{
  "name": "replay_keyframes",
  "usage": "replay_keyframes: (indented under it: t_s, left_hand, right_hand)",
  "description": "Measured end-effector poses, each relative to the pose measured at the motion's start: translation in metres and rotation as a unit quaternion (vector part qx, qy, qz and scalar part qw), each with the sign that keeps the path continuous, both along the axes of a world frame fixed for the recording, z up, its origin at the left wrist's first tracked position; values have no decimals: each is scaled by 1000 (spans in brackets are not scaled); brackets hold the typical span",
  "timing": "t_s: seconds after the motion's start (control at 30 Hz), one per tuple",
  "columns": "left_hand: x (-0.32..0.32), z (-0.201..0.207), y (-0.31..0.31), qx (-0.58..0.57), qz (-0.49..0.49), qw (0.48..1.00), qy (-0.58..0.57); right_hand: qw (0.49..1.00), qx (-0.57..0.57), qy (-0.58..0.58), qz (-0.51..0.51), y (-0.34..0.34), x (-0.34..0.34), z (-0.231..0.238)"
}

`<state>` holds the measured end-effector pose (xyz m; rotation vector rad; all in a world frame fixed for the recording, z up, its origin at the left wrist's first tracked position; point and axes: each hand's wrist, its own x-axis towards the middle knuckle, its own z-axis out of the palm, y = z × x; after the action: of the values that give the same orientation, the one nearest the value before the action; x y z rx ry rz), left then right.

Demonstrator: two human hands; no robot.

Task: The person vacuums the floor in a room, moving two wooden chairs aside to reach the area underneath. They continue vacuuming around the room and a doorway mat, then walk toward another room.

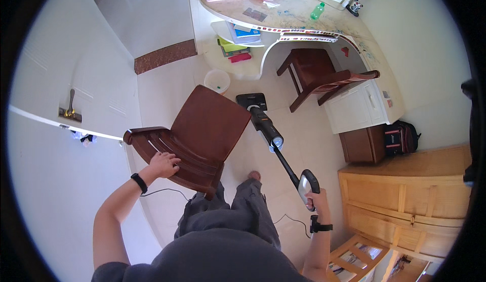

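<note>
A home is indicated by a pale, curved, stained desk [293, 2], a light-brown wooden cabinet [377, 193] and a black backpack [399, 139]

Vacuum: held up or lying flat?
Held up. The right hand grips the handle of the vacuum, which slants down to its head on the floor.

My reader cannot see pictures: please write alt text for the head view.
A person stands on a pale floor, right hand holding a vacuum cleaner, left hand on a brown chair. Ahead, another chair stands at a cluttered desk.

The nearer chair [210, 125] looks wooden (smooth, glossy), the vacuum [266, 126] plastic.
</note>
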<state>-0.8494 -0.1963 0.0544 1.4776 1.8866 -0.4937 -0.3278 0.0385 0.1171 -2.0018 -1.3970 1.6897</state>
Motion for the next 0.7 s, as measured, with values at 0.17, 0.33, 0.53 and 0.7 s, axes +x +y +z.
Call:
replay_keyframes:
  t_s: [0.17,0.33,0.53,0.7]
  left_hand:
    - [-8,-16,22,-141,-67,983,-96]
    - [-2,36,34,-69,-89,993,-28]
    - [-72,115,9,243,276,907,-205]
    - [-75,57,-6,101,180,978,-22]
  right_hand:
    - [999,-6,5,-31,-50,-42,-49]
    - [1000,0,10,-19,-76,-58,-110]
    - [992,72,-100,24,-56,-24,-159]
    - [988,89,-123,37,-50,20,-164]
